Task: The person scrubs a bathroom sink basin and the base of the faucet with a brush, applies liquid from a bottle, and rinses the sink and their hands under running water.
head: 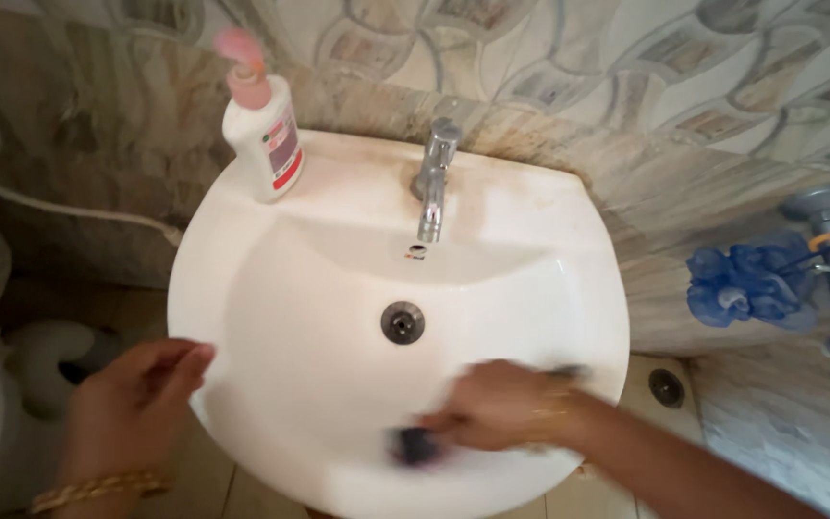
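Head view: right hand (506, 404) closed on dark scrubber (417, 445) in basin (338, 384), soap bottle (263, 135) behind.

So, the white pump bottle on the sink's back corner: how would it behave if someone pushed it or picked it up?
The pump bottle stands tall and narrow on the sink ledge near the rim, so a sideways push would probably tip it. Its smooth plastic may be slippery on the glossy ledge. It looks light and not fragile; how full it is cannot be told.
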